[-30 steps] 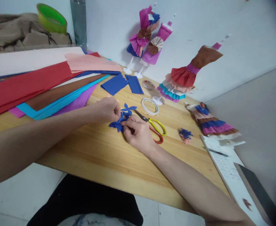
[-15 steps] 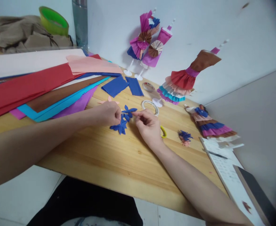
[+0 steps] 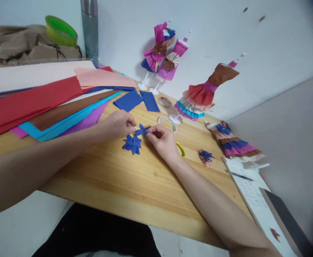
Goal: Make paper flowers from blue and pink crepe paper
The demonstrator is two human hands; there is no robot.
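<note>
A small blue paper petal piece (image 3: 142, 130) is pinched between the thumb and fingers of my right hand (image 3: 164, 141). My left hand (image 3: 120, 125) is curled just left of that piece, fingers pressed together; whether anything is between its fingertips is too small to tell. A layered blue paper flower (image 3: 133, 144) lies on the wooden table (image 3: 105, 182) just below both hands. Two folded blue paper pieces (image 3: 128, 101) lie behind the hands. Beside my right hand are a white tape roll (image 3: 174, 125) and a yellow ring (image 3: 182, 149).
Stacked coloured paper (image 3: 33, 101) covers the left side. Small dress forms (image 3: 199, 94) stand along the wall, and another dress (image 3: 234, 141) lies at right. A blue and pink bundle (image 3: 206, 157), a notebook (image 3: 250, 185) with a pen, and a dark tablet-like object (image 3: 287, 217) are also at right.
My left hand has moved slightly up and left, away from the blue petals. My right hand has drawn the petal piece a little left and down. The flower below is more fully visible.
</note>
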